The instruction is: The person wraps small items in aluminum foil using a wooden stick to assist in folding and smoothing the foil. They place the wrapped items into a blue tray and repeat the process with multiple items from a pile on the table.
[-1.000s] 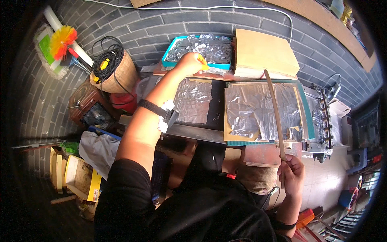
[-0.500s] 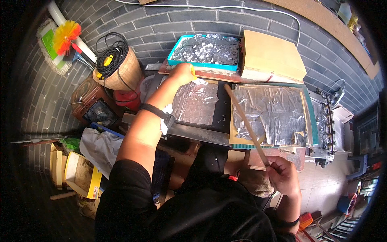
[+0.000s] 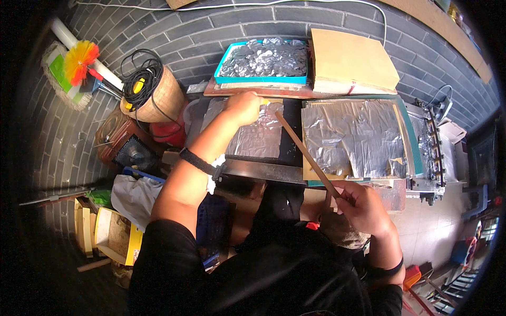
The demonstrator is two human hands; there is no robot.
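My right hand [image 3: 362, 206] is closed around the lower end of a thin wooden stick [image 3: 311, 159]. The stick slants up and left, its tip over the right edge of a wrinkled silver foil sheet [image 3: 258, 139]. That sheet lies on a dark flat board [image 3: 291, 134]. Over the sheet's far part is my left hand [image 3: 244, 108], fingers bent together. A small yellow piece [image 3: 265, 101] shows at its fingertips; what they grip cannot be made out. To the right, more creased foil [image 3: 358, 138] lies on a brown sheet over a green mat [image 3: 409, 131].
Behind the board stand a turquoise tray [image 3: 220, 65] heaped with foil pieces and a stack of tan paper [image 3: 353, 60]. A basket [image 3: 169, 97] with coiled black cable, a brown heater-like box [image 3: 132, 150] and a yellow-edged box [image 3: 136, 243] are at left. A metal frame [image 3: 435, 145] stands right.
My left hand has moved right and slightly nearer, away from the tray's edge. My right hand has shifted up, and the stick's tip has swung left to the foil sheet's edge.
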